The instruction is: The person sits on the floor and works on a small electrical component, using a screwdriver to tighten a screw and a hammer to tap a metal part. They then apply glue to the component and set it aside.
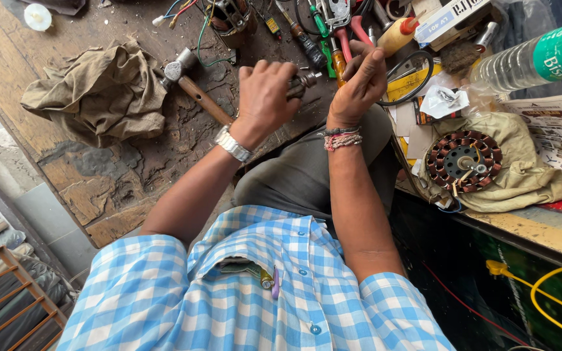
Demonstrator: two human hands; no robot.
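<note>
The left hand (pixel 265 97) was clamped on a small metal shaft part (pixel 302 82) — the right hand (pixel 359 81) pinched its tip, mid-fitting; steady alignment seemed needed next, above the tabletop (pixel 131 169).

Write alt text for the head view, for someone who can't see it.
Seen from above, the left hand grips a small metal part while the right hand is raised beside it, over a worn wooden bench. Around them lie a hammer, a crumpled cloth, hand tools and a copper-wound stator.
</note>
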